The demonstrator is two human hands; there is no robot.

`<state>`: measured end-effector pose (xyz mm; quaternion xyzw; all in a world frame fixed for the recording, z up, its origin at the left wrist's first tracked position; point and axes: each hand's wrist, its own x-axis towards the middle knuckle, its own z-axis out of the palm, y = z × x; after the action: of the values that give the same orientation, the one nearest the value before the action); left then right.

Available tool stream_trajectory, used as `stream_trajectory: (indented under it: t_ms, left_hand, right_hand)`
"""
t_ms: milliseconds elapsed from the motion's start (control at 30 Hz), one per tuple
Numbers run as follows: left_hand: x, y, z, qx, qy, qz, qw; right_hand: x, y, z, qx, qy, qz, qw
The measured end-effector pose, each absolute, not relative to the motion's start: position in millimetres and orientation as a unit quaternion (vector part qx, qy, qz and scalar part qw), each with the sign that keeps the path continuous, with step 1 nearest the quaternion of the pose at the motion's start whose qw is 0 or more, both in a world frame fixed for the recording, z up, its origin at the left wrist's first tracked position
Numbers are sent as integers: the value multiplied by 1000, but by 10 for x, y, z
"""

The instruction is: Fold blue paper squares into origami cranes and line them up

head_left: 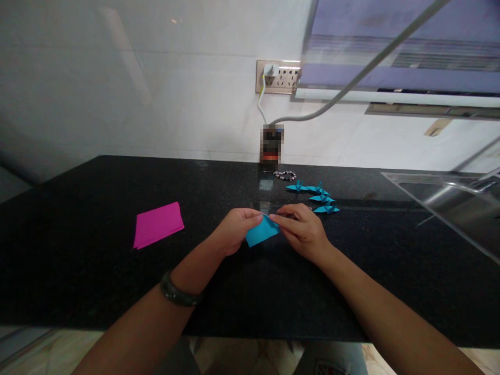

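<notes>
Holding: two bare hands grip one blue origami paper between them, over the middle of the table, about midway between its front and back edges.
Left hand: the left hand pinches the paper's left side, thumb on top near the far edge; a dark bangle circles the forearm.
Right hand: the right hand pinches the far right part of the sheet, its fingertips close to the left thumb.
Blue paper: a flat corner points toward the table's front edge; whether the sheet touches the surface, I cannot tell.
Blue cranes: four folded paper cranes sit just beyond the right hand, in a bent row toward the back edge.
Pink paper: a slightly fanned stack of magenta sheets lies flat, well left of the hands, toward the table's left end.
Back edge: a beaded bracelet lies near a pixelated object standing by the wall.
Right end: a metal sink is set into the black tabletop.
</notes>
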<state>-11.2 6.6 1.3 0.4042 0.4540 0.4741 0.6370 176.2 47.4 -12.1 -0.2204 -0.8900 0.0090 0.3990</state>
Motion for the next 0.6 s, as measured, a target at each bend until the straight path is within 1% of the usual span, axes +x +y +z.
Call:
stream_trajectory:
  t_ms: [167,333,600]
  left_hand:
    - [-132,61,75,379,437,480,659]
    - [-163,77,66,368,414,491,673]
    - [-178,77,90,354,421,491,676]
  right_hand:
    - [1775,474,-68,-198,-913,-25,355]
    - [1752,446,-34,-187,-929,-17,318]
    - [1758,455,-47,-175,-933,12,315]
